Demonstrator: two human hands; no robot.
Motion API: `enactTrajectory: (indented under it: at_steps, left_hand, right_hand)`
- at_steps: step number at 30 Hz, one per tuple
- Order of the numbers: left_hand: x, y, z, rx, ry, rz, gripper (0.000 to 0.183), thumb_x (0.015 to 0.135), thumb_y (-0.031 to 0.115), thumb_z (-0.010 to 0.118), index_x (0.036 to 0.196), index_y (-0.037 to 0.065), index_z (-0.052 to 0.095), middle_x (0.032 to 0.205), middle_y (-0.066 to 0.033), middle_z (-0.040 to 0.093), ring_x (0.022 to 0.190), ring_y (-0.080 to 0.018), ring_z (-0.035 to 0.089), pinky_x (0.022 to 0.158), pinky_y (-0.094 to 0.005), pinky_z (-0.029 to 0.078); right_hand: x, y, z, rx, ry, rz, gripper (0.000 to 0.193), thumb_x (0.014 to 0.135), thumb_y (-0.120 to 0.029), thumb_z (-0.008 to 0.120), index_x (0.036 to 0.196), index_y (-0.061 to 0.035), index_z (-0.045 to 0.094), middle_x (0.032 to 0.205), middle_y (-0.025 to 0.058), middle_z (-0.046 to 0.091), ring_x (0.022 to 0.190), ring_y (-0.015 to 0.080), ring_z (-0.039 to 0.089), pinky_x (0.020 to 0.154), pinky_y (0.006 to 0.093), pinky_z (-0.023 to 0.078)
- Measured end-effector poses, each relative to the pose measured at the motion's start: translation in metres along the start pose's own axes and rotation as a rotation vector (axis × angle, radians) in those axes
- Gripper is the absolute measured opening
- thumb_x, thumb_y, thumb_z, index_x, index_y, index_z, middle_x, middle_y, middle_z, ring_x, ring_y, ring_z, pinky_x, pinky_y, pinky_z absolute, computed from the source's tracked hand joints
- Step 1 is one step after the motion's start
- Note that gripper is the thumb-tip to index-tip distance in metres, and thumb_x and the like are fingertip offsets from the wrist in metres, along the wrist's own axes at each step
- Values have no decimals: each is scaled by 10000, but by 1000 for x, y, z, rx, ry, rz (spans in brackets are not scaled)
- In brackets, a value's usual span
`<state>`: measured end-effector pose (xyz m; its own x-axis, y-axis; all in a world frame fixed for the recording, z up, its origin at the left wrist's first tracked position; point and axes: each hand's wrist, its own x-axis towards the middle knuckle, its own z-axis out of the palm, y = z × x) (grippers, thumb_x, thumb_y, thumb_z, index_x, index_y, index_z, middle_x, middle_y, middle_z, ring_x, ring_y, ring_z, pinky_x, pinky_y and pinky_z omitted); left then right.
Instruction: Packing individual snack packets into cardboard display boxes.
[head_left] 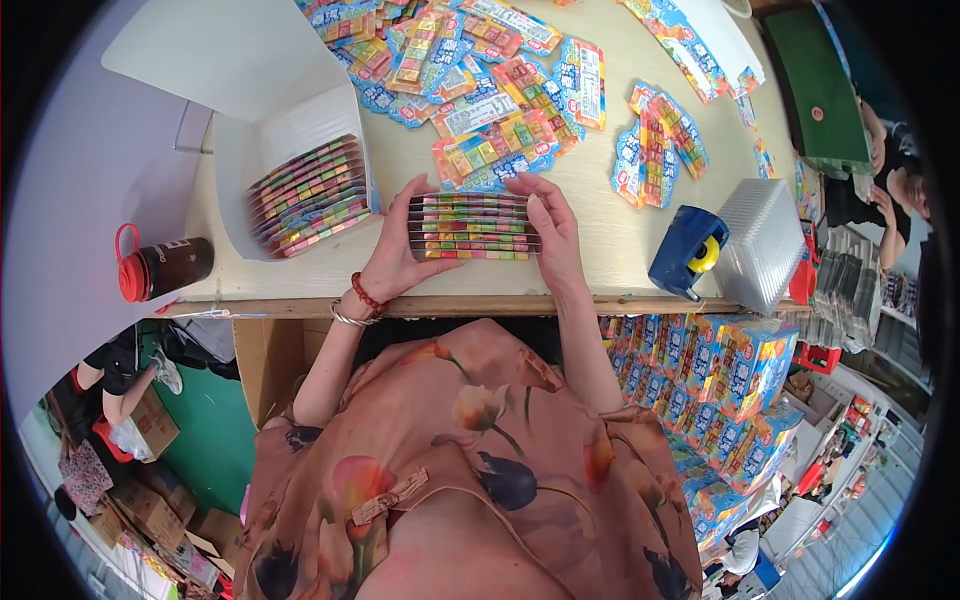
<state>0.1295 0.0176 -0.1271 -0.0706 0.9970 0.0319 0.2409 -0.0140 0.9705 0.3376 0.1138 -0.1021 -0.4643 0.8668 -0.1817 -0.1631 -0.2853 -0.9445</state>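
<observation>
A stack of candy blister packs (474, 226), turned edge-on, is held upright between my two hands over the table. My left hand (398, 245) grips its left end, thumb along the near side. At the right end my right hand (553, 228) closes on it with the thumb on top. Left of my hands stands an open white box (228, 190), its lid tipped back, with a row of similar packs (312, 200) standing inside. Just beyond my hands lies a loose pile of blue and orange candy packs (490, 95), several overlapping.
A smaller group of packs (657, 145) lies to the right. Near the right edge are a blue tape dispenser (686, 252) and a stack of clear plastic trays (762, 240). A dark bottle with a red lid (165, 265) stands far left. Printed boxes (720, 400) are stacked below the table.
</observation>
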Motion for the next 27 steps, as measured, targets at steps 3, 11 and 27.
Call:
enactTrajectory:
  at_steps: [3, 11, 27]
  left_hand:
    - [-5, -8, 4, -141, 18, -79, 940, 596, 182, 908, 1330, 39, 338, 1201, -120, 481, 1147, -234, 506, 979, -344, 432]
    - [-6, -5, 0, -21, 11, 42, 767, 596, 193, 895, 1201, 50, 446, 1095, -96, 500, 1028, -238, 508, 910, -326, 422]
    - [-4, -2, 0, 79, 33, 92, 806, 580, 254, 903, 1209, 52, 442, 1088, -106, 513, 981, -255, 516, 876, -346, 426]
  right_hand:
    - [-3, 1, -5, -17, 5, 34, 326, 998, -245, 495, 1233, -24, 544, 1160, 110, 628, 1052, 149, 578, 954, 294, 435]
    - [48, -33, -15, -609, 368, -107, 291, 847, -277, 693, 865, 13, 671, 785, 54, 676, 764, 103, 609, 712, 274, 464]
    - [95, -19, -32, -696, 258, 24, 534, 704, -143, 807, 1134, 25, 538, 785, 55, 632, 696, 128, 597, 631, 276, 484]
